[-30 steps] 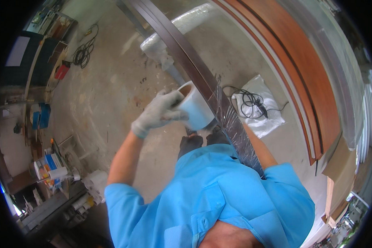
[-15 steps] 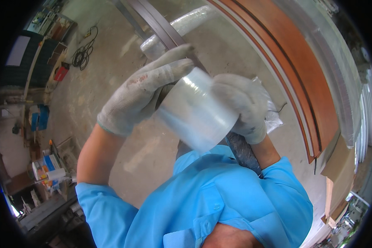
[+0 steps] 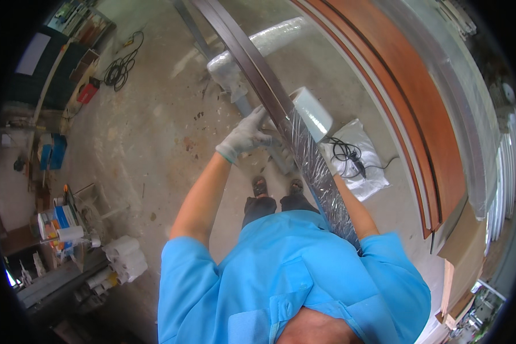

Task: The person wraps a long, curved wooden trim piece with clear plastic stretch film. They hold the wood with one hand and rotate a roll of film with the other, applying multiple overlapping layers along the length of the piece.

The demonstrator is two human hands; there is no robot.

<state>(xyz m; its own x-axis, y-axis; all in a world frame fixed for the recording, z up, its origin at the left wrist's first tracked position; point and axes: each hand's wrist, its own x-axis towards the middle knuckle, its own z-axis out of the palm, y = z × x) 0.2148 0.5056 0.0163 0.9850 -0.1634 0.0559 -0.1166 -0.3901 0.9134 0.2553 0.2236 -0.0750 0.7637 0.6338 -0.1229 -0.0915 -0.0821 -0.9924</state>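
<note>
A long dark brown profile (image 3: 243,49) slants from the far end toward my right side. Clear stretch film (image 3: 321,180) wraps its nearer part. Against its right edge is a roll of clear stretch film (image 3: 313,114), partly hidden by the profile. My left hand (image 3: 245,137), in a pale work glove, is at the profile's left edge, thumb apart from the stretched fingers; no object shows in it. My right forearm (image 3: 352,203) passes behind the wrapped part, which hides my right hand and whatever it may hold.
A film-wrapped bundle (image 3: 226,69) lies beyond the profile. On the floor to the right, a power tool with a black cord (image 3: 355,163) rests on a white plastic bag (image 3: 366,186). Long orange-brown panels (image 3: 407,97) line the right side. A coiled cable (image 3: 117,71) lies far left.
The film roll, earlier between both hands above the profile, is now lower on its right side. My left hand has moved down to the left edge; my right hand has gone behind the profile.
</note>
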